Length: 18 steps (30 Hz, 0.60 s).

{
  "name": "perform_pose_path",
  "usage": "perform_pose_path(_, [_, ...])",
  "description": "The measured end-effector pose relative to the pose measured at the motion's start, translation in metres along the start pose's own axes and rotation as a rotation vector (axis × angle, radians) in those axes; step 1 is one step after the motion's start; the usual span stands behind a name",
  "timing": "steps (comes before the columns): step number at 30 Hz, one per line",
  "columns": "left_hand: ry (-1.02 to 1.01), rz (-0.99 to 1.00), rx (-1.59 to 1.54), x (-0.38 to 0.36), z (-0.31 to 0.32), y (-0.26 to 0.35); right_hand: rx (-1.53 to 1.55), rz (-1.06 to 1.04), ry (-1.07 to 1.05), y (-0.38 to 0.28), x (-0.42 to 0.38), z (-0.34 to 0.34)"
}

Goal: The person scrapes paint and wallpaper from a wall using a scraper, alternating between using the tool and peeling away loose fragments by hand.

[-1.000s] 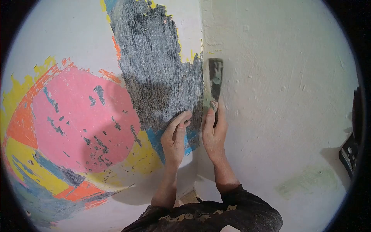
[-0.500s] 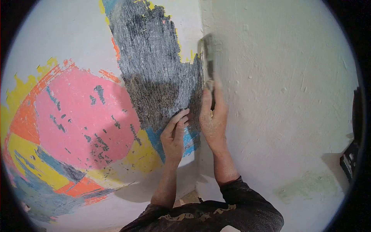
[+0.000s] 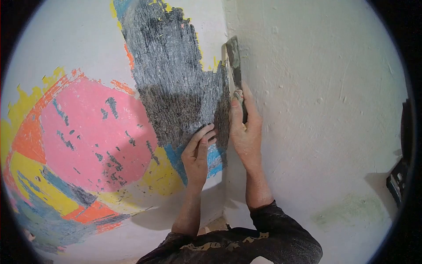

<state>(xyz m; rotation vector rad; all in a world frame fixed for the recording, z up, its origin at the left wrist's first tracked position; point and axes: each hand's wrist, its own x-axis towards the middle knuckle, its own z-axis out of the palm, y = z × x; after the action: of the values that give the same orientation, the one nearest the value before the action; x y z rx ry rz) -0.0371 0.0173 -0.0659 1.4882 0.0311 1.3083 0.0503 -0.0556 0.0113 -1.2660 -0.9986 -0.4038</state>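
A scraper [image 3: 234,61] with a worn, smeared metal blade is gripped in my right hand [image 3: 247,132], thumb and forefinger stretched along its handle. Its blade points up and lies along the inside corner where the two walls meet. Lower and to the left, my left hand [image 3: 196,158] rests against the painted wall with its fingers loosely bent and nothing seen in them. Beside it is a large grey-black scraped patch [image 3: 171,75], edged with yellow flecks, and a streaky blue patch [image 3: 216,160] shows behind the hand.
To the left, a pink circle [image 3: 96,136] with grey chips is ringed by orange and yellow paint. The right-hand wall [image 3: 316,114] is pale and bumpy. A dark object [image 3: 398,180] stands at the far right edge. Dark sleeves show at the bottom.
My right hand and the scraper have shifted slightly; the blade, blurred before, is now sharp and tilted a little to the left at its tip. My left hand stays nearly in place.
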Motion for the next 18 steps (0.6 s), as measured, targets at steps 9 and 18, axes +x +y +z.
perform_pose_path(9, [-0.157,-0.269,-0.382,0.0,0.019,0.008,0.677,0.422,-0.261,0.028,-0.081,-0.02])
perform_pose_path(18, [-0.03,-0.325,-0.106,0.047,0.047,0.033,1.206,0.786,-0.471,0.022,-0.076,-0.027])
